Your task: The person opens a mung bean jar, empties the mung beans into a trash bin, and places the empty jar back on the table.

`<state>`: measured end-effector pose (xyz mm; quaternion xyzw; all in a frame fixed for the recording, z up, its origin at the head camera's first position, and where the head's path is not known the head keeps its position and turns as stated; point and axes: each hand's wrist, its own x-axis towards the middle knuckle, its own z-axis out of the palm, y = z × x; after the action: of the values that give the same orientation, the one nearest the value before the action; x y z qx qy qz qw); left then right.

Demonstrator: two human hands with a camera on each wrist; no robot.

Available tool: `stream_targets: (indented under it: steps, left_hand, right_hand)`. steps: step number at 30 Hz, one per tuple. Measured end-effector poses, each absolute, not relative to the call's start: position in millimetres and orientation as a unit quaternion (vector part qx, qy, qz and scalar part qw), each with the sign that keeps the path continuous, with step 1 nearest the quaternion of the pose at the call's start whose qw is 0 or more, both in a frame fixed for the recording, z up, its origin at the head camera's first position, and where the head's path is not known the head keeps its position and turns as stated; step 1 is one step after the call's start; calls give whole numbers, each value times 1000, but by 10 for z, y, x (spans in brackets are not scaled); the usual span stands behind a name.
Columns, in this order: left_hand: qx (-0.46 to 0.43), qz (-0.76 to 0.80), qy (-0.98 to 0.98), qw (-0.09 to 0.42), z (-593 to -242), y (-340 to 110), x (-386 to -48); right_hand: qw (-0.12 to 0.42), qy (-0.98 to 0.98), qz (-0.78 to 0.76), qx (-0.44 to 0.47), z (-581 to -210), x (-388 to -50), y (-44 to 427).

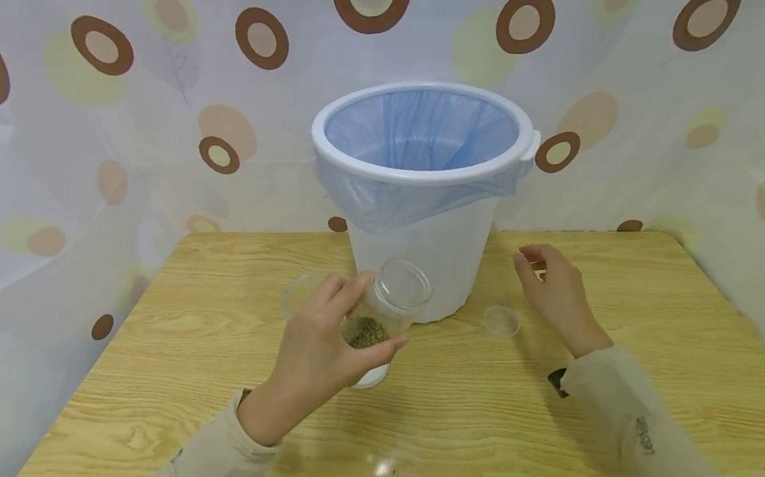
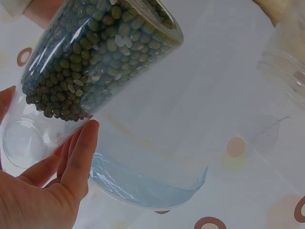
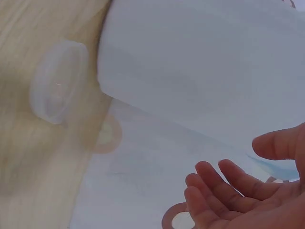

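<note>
My left hand (image 1: 316, 347) grips a clear jar (image 1: 402, 288) tilted above the table, with green beans (image 1: 366, 333) in its lower part. In the left wrist view, the thumb and fingers of my left hand (image 2: 57, 176) lie around the jar near its bottom, and the beans (image 2: 81, 62) rest along its side. My right hand (image 1: 560, 294) hovers over the table, holding nothing, its fingers loosely bent. Below and left of it lies a small clear lid (image 1: 501, 321), also in the right wrist view, the lid (image 3: 59, 82) beside the bin.
A white bin (image 1: 423, 251) lined with a blue bag (image 1: 423, 129) stands at the back of the wooden table (image 1: 211, 376), against a patterned covering (image 1: 177, 113). Another clear round item (image 1: 294, 291) sits behind my left hand. A clear container (image 2: 286, 62) shows at the left wrist view's right edge.
</note>
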<state>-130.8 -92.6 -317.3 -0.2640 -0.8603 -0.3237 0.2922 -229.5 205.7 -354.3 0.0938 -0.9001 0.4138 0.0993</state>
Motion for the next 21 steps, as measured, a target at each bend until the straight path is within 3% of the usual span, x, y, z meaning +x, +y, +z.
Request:
stream_targets:
  steps: [21]
  left_hand:
    - [-257,-328,-845,334,-2916,-1091,-1340]
  right_hand:
    - [203,-846,483,99,-2800,-2500,2039]
